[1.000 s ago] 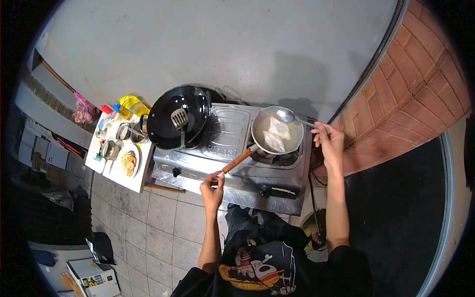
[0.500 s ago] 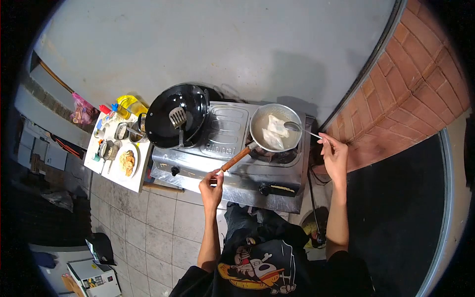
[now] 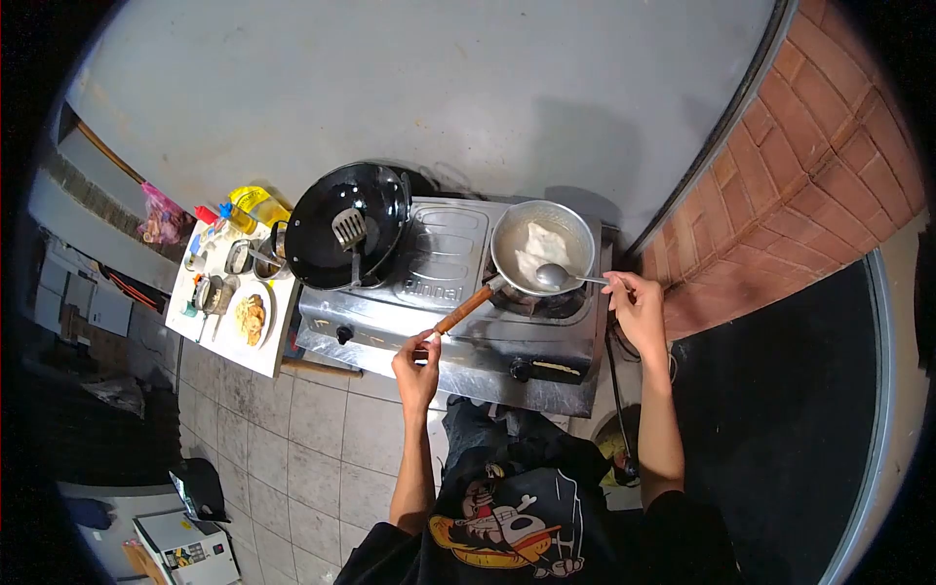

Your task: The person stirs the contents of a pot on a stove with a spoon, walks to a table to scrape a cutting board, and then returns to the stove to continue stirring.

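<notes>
A small saucepan (image 3: 591, 232) of cloudy liquid sits over the right burner of the steel gas stove (image 3: 444, 336). White, dumpling-like pieces (image 3: 546, 241) lie in the liquid. My left hand (image 3: 417, 370) pinches the tip of the pan's brown wooden handle (image 3: 464, 310). In my right hand (image 3: 639, 307) is the end of a metal spoon (image 3: 553, 276), held between thumb and fingers. The spoon's bowl is over the near side of the saucepan, overlapping the white pieces in this view.
A black wok (image 3: 322, 244) with a slotted spatula (image 3: 349, 230) in it occupies the left burner. Left of the stove, a white table (image 3: 255, 361) bears a plate of food (image 3: 252, 317), bottles and small containers. A brick wall (image 3: 770, 205) stands close on the right.
My right hand has moved left and slightly down, carrying the spoon's bowl from the pan's right part towards its near side. My left hand stays on the handle.
</notes>
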A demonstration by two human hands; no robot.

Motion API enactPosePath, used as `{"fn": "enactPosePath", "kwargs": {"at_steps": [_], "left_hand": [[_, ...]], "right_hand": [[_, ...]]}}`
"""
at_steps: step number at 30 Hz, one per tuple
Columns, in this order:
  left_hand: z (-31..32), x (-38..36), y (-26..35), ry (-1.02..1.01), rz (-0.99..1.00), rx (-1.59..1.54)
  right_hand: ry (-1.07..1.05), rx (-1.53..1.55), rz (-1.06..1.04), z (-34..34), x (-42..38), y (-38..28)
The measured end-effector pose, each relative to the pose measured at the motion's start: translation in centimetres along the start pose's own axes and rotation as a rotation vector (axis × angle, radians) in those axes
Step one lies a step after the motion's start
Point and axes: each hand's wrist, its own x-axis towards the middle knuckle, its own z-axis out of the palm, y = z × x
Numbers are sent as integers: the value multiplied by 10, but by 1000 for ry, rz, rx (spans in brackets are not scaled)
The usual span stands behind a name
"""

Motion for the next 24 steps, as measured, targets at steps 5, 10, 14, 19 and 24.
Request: {"fn": "enactPosePath", "kwargs": {"at_steps": [5,10,14,19,24], "left_hand": [[1,0,-3,-1,-11,-13],[0,2,-4,-16,-5,4],[-1,4,3,-51,-66,-3],[2,5,-5,-14,8,-6],[1,6,3,-11,-3,24]], "right_hand": [[129,210,176,-7,2,6],[254,200,91,-20,7,-6],[256,117,46,-20,6,-8],[202,-91,-23,-6,7,-4],[193,-81,-60,3,11,7]]}}
